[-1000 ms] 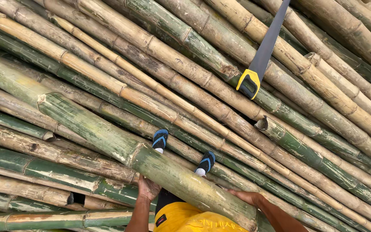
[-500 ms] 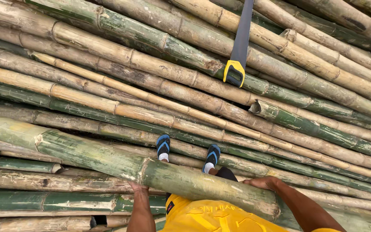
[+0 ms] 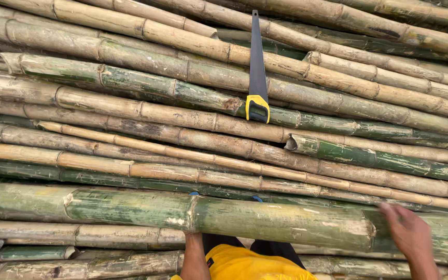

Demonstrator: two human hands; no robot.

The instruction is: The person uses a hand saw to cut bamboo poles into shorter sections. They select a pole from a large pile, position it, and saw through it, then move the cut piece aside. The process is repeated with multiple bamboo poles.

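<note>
Your right hand (image 3: 409,234) rests against the thick green bamboo pole (image 3: 182,212), at its right portion, fingers spread over the upper surface; the hand is blurred, and you appear to press on the pole rather than wrap it. Your left hand is hidden beneath the same pole; only the forearm (image 3: 194,256) shows below it, so I cannot tell whether that hand is clenched or released. The pole lies crosswise at your waist, above your yellow shirt (image 3: 245,264), on top of the bamboo stack (image 3: 130,109) that fills the view. Two blue shoe tips (image 3: 256,198) just show at the pole's far edge. A handsaw (image 3: 257,78) with a yellow and black handle lies well beyond the pole, on the stack, blade pointing away from you, untouched by either hand.
</note>
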